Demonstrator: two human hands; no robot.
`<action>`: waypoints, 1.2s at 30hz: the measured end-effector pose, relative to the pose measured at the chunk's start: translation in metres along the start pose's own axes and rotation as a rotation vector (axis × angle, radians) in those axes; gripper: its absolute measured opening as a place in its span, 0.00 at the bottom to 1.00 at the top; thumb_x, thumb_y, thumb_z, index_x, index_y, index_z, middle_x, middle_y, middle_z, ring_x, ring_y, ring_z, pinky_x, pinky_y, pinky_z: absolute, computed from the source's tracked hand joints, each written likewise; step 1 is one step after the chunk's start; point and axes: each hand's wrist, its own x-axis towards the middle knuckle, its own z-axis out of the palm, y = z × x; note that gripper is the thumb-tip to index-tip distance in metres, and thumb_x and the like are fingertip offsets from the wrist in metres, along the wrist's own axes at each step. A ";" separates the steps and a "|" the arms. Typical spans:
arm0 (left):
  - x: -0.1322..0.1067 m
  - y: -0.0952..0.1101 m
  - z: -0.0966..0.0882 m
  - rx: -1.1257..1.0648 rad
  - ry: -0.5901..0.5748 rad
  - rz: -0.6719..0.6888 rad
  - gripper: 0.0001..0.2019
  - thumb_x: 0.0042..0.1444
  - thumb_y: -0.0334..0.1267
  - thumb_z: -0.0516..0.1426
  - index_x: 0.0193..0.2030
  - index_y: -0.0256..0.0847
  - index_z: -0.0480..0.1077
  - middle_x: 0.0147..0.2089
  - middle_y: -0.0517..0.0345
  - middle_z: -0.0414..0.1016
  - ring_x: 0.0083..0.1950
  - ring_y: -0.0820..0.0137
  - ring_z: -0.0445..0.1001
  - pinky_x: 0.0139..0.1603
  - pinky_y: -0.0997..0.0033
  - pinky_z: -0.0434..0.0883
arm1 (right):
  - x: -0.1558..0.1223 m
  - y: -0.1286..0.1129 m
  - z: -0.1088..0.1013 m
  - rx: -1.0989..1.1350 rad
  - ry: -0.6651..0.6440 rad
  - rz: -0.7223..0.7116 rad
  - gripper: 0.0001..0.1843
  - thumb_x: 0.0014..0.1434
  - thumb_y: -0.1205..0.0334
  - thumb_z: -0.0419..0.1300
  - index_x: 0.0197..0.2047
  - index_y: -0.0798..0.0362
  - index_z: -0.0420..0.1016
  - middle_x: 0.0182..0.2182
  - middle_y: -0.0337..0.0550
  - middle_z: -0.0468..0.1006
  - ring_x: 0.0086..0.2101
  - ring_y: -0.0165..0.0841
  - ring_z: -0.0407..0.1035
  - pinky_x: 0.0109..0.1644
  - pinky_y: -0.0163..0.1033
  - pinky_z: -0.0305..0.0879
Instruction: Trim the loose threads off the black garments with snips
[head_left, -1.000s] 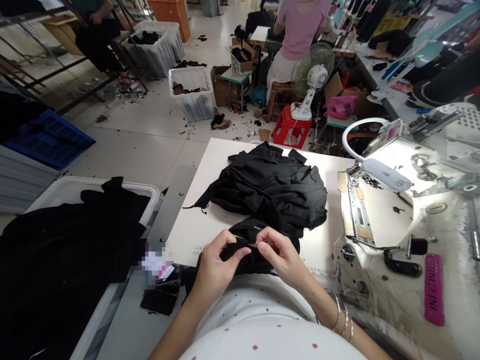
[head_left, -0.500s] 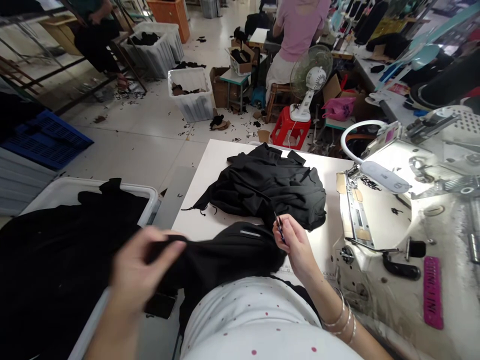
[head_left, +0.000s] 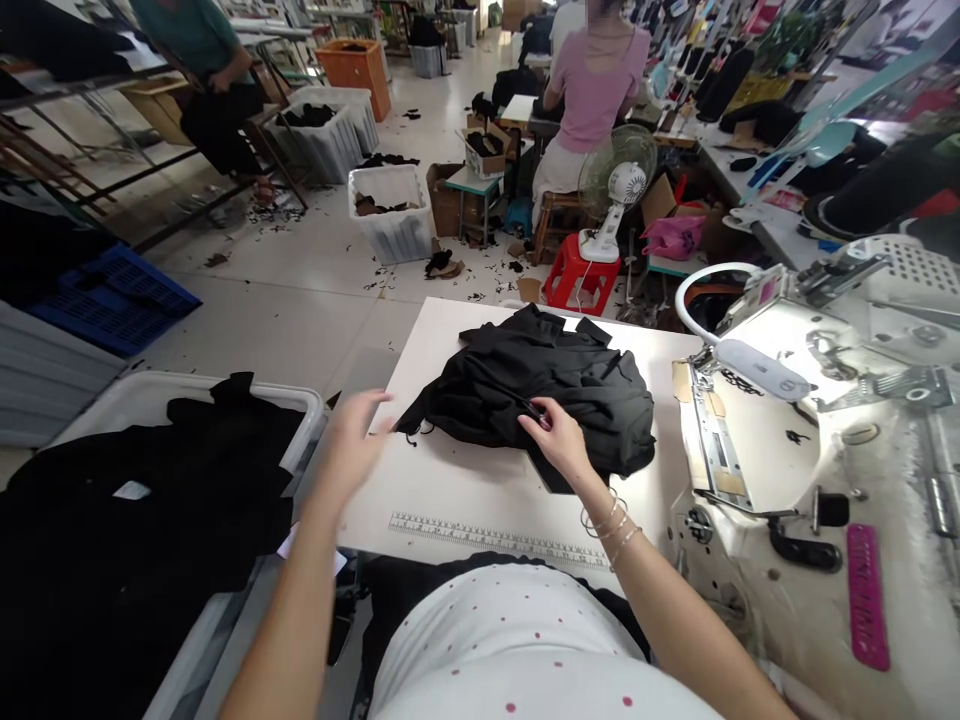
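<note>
My left hand (head_left: 351, 440) is open with fingers spread, slightly blurred, hovering over the left edge of the white table (head_left: 450, 490) and holding nothing. My right hand (head_left: 559, 442) rests on the near side of a heap of black garments (head_left: 547, 385) in the middle of the table. Its fingers are pinched on the black fabric, and a small dark tool may lie between them. To my left, a white bin (head_left: 304, 400) holds more black garments (head_left: 142, 500), one showing a white label.
A sewing machine (head_left: 840, 420) with a lit gooseneck lamp (head_left: 757, 355) fills the right side. A printed ruler (head_left: 487, 535) runs along the table's near edge. Beyond the table are a fan (head_left: 619, 180), a red stool (head_left: 581, 275), crates and seated people.
The black piece both hands held has left them; my left hand swung it out towards the left bin and now comes back empty. My right hand moved forward onto the heap.
</note>
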 end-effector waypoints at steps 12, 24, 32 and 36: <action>-0.036 0.019 0.054 -0.186 -0.303 0.081 0.06 0.50 0.32 0.48 0.29 0.40 0.66 0.33 0.57 0.72 0.38 0.69 0.71 0.41 0.73 0.66 | -0.102 0.052 -0.020 0.359 -0.188 0.245 0.24 0.48 0.40 0.56 0.21 0.52 0.55 0.15 0.28 0.46 0.16 0.22 0.40 0.18 0.31 0.40; -0.080 0.059 0.031 -0.562 -0.260 -0.206 0.14 0.52 0.47 0.51 0.23 0.39 0.58 0.21 0.66 0.53 0.23 0.77 0.54 0.23 0.79 0.54 | -0.100 0.004 -0.012 0.231 -0.112 -0.083 0.10 0.52 0.56 0.60 0.32 0.55 0.72 0.21 0.36 0.60 0.23 0.27 0.54 0.26 0.34 0.52; -0.077 0.073 0.018 -0.624 -0.274 -0.164 0.11 0.54 0.46 0.51 0.31 0.40 0.62 0.21 0.65 0.59 0.23 0.76 0.59 0.23 0.79 0.58 | -0.085 -0.022 0.006 0.388 -0.330 -0.174 0.10 0.48 0.57 0.63 0.25 0.55 0.70 0.27 0.38 0.61 0.23 0.25 0.53 0.25 0.33 0.51; -0.071 0.069 0.007 -0.455 -0.466 0.004 0.11 0.58 0.42 0.47 0.39 0.43 0.68 0.32 0.59 0.72 0.38 0.70 0.70 0.40 0.76 0.65 | -0.094 -0.030 -0.009 0.454 -0.441 -0.114 0.12 0.46 0.56 0.63 0.23 0.56 0.68 0.32 0.41 0.64 0.21 0.22 0.50 0.22 0.33 0.48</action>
